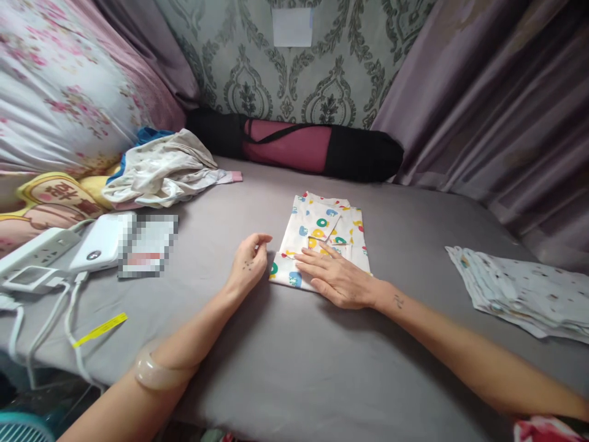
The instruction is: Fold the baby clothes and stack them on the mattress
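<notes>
A folded white garment with colourful printed shapes lies on the grey bed sheet in front of me. Its sleeves or flaps are folded inward on top. My right hand rests flat on the garment's near part, fingers spread, holding nothing. Just left of the garment is my left hand, loosely curved with the thumb and forefinger a little apart. It grips nothing that I can see and does not appear to touch the garment.
A stack of folded white cloths lies at right. Crumpled clothes, a power strip, a white power bank and cables are at left. A black and maroon long bag lies along the back of the grey sheet.
</notes>
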Tool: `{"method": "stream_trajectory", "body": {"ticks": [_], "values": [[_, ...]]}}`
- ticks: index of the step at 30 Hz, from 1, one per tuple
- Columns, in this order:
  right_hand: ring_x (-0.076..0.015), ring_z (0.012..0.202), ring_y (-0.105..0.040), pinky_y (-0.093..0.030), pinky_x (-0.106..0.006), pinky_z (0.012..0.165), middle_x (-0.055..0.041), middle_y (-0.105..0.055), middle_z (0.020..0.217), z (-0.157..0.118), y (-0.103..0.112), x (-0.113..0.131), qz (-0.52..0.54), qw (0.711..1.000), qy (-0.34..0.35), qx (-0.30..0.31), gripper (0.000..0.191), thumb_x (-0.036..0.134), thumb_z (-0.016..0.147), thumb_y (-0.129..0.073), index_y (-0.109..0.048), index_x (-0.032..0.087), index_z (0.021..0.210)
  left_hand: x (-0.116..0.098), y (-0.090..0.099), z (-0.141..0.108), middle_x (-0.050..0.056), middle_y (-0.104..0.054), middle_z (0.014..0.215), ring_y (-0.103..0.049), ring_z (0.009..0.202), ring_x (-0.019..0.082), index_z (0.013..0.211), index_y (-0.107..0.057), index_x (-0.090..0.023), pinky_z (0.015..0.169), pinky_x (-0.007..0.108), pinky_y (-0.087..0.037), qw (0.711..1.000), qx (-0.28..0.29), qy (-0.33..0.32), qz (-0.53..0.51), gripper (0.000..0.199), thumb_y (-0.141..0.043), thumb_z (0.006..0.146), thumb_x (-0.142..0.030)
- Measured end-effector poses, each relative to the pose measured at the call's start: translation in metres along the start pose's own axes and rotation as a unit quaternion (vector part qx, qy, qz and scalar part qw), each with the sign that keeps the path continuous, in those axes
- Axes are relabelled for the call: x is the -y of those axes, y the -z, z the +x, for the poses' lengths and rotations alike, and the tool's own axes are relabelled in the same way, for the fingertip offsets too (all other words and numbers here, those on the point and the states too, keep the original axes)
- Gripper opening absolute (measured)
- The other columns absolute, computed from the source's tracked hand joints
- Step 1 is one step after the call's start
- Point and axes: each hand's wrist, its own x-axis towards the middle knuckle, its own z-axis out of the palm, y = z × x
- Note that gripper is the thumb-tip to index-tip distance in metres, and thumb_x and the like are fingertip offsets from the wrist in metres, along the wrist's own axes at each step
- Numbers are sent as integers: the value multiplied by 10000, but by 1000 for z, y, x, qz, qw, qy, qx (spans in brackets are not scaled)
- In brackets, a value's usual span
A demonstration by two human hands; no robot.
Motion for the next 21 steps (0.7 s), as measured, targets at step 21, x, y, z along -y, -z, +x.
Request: {"method": "stream_trajectory", "body": {"ticks": [21], "values": [[-173,1471,-55,-36,-438,1206,-51,-165,1593,2,-6,13,28,998,-48,2,550,297,998,-300,-206,189,1529,-9,-3,-9,36,-685,812,-618,667,158,925,-646,-172,580,264,-480,996,80,25,-42,263,-462,851,-344]]}}
